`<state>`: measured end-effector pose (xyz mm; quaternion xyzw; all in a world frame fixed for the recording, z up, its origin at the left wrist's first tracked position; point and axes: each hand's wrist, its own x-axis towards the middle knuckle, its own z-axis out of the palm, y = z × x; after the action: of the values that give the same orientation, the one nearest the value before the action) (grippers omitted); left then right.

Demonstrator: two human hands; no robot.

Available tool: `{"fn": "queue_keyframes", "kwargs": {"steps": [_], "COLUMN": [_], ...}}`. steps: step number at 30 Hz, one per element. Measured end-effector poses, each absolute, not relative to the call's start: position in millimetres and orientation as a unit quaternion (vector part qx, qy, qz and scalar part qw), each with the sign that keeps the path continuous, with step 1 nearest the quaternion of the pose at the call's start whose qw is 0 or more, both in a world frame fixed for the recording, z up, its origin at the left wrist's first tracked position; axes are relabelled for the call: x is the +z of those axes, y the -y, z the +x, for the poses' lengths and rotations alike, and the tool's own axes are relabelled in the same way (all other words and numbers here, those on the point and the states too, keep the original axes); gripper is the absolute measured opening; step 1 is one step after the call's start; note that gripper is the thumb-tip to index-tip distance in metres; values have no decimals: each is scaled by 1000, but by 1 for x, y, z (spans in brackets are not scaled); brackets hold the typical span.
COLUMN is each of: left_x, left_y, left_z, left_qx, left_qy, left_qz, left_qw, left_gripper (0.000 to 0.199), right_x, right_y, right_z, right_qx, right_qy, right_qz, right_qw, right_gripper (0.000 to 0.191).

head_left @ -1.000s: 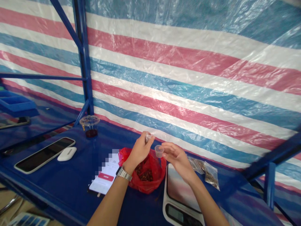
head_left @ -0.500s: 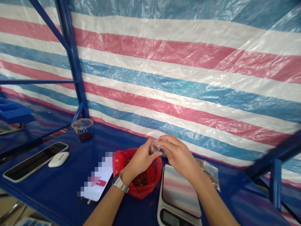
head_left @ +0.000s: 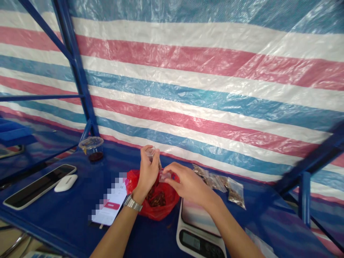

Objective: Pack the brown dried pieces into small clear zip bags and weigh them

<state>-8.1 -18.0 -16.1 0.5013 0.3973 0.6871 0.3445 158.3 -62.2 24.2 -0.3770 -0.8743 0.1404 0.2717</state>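
My left hand [head_left: 149, 166], with a watch on its wrist, is closed around a small clear plastic container [head_left: 150, 153] above the back of a red plastic bag [head_left: 158, 212]. Dark brown bits [head_left: 158, 199] lie in the open bag. To the right, my right hand [head_left: 182, 178] pinches a small clear plastic piece [head_left: 164, 176] over the bag's right side. Below my right forearm sits a white kitchen scale [head_left: 180, 234] with a shiny plate, partly covered by the arm.
Small clear bags of brown bits [head_left: 235, 193] lie behind the scale. At left are a lit phone [head_left: 114, 204], a dark phone [head_left: 40, 186], a white case [head_left: 66, 183] and a lidded cup [head_left: 92, 148]. Blue frame bars [head_left: 305, 199] stand at both sides.
My hands have moved apart, the left one up and leftward with the container, the right one down and leftward with the clear piece. More small bags show behind the scale.
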Motion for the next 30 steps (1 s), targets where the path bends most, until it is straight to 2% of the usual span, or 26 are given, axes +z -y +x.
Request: {"fn": "queue_keyframes", "kwargs": {"steps": [3, 6, 10, 14, 17, 22, 25, 30], "left_x": [-18, -26, -32, -34, -38, -46, -51, -62], "left_y": [22, 25, 31, 39, 42, 37, 32, 24], "left_z": [-4, 5, 14, 17, 20, 25, 25, 20], "left_qx": [667, 636, 598, 553, 536, 500, 444, 326], "left_qy": [-386, -356, -312, -292, -287, -387, -446, -473], "left_qz": [533, 570, 625, 689, 722, 741, 761, 808], "left_qw": [350, 378, 394, 366, 331, 225, 156, 133], "left_gripper": [37, 38, 38, 45, 51, 34, 27, 32], "right_x": [17, 14, 12, 2, -8, -15, -12, -11], "right_y": [65, 58, 51, 63, 80, 98, 101, 97], "right_z": [155, 160, 167, 187, 218, 262, 271, 275], "right_qx": [139, 143, 262, 341, 326, 285, 276, 247], "right_qy": [875, 829, 797, 751, 739, 753, 762, 762], "right_qz": [-392, -444, -400, -398, -451, -511, -528, -520], "right_qw": [246, 309, 370, 402, 379, 301, 255, 296], "right_gripper": [13, 13, 25, 23, 22, 18, 25, 28]}}
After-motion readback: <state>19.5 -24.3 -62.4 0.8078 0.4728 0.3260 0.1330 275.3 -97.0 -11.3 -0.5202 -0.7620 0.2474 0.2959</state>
